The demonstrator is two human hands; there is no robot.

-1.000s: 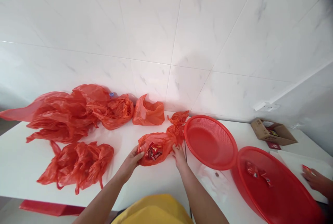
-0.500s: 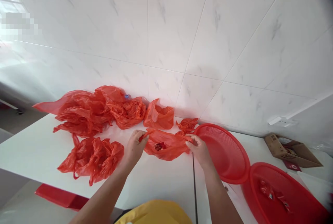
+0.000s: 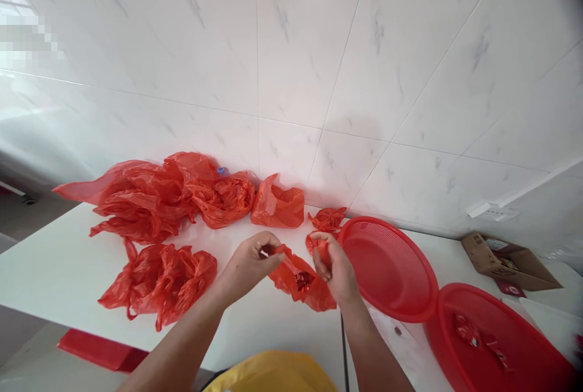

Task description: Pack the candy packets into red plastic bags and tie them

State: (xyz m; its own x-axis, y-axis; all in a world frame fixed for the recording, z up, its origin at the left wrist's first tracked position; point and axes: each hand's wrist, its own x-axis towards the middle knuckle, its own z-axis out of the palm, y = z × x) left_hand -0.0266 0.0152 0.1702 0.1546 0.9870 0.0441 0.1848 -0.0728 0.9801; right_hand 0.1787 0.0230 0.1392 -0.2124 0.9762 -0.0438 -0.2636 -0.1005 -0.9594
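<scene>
Between my hands hangs a thin red plastic bag (image 3: 286,276), low over the white table. Dark red shiny packets (image 3: 303,281) show inside its slack middle. My left hand (image 3: 257,261) pinches one end of the bag between thumb and fingers. The fingers of my right hand (image 3: 334,267) are curled closed around the other end, a bit of red plastic showing in them. Just behind my right hand lie small knotted red bags (image 3: 328,219). An upright red bag (image 3: 279,205) with a gaping top stands by the wall.
Heaped red bags (image 3: 146,197) cover the table's back left, with another bundle (image 3: 159,282) in front. A red mesh basket (image 3: 392,270) stands at right, beside a second red basket (image 3: 449,331) holding a few shiny packets. Farther right sits a cardboard box (image 3: 514,261). A tiled wall (image 3: 291,76) borders the table.
Both hands have drawn closer together. The bag, earlier stretched wide with its mouth spread, now sags and tilts down toward the right, its ends gathered in my fingers.
</scene>
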